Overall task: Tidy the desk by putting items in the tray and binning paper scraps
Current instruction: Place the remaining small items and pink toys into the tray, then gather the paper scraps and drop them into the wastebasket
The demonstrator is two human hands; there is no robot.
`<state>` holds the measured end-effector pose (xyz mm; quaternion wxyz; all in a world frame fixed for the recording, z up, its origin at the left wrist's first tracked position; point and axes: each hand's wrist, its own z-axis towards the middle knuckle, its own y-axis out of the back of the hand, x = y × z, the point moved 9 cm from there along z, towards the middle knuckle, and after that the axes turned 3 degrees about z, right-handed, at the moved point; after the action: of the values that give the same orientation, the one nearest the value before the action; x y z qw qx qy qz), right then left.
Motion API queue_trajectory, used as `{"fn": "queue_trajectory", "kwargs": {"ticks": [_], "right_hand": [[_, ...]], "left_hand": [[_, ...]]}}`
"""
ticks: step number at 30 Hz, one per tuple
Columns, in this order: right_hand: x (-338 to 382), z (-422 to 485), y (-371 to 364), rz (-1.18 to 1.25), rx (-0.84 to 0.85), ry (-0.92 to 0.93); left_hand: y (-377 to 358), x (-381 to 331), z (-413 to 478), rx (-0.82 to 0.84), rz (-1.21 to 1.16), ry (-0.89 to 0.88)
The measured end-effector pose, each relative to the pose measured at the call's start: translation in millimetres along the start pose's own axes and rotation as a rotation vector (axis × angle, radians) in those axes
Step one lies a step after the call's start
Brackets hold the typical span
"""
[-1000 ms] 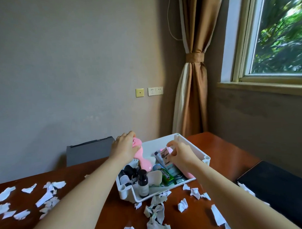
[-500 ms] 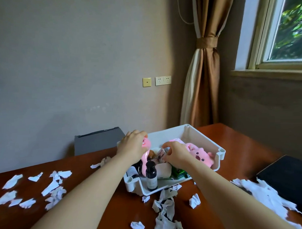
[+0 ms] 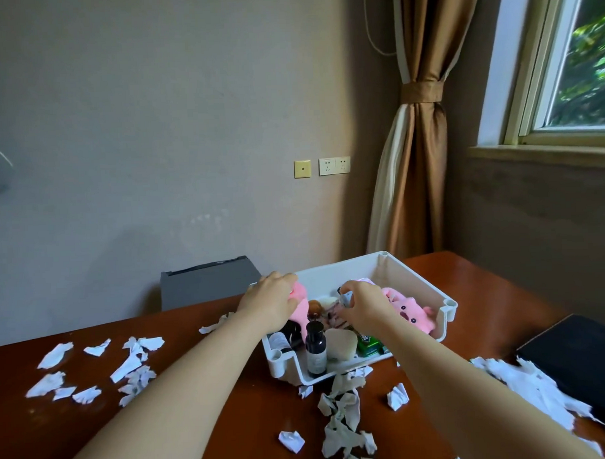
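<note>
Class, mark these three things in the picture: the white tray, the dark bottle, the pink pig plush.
white tray [image 3: 331,277]: head view, bare far wall.
dark bottle [image 3: 315,354]: head view, labelled body.
pink pig plush [image 3: 409,311]: head view, its face.

- My left hand [image 3: 269,299] is bare, and my left forearm [image 3: 183,388] is uncovered right to the edge at 7 o'clock.
- My right hand [image 3: 365,304] and right forearm [image 3: 453,378] are likewise bare, out to 5 o'clock.
</note>
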<state>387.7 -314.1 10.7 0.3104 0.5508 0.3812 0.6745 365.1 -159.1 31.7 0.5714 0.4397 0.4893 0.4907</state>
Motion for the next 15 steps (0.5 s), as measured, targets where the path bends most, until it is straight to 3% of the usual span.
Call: {"fn": "queue_trajectory", "kwargs": {"ticks": [6,15], "right_hand": [[25.8,-23.5,32.8,0.011,0.013,0.070],[73.1,-107.8,69.6,-0.088,0.152,0.190]], "left_hand": [[42.3,-12.3,-27.0,-0.045,-0.033,-0.059],[80.0,-31.7,-110.0,0.042,0.000,-0.133]]}}
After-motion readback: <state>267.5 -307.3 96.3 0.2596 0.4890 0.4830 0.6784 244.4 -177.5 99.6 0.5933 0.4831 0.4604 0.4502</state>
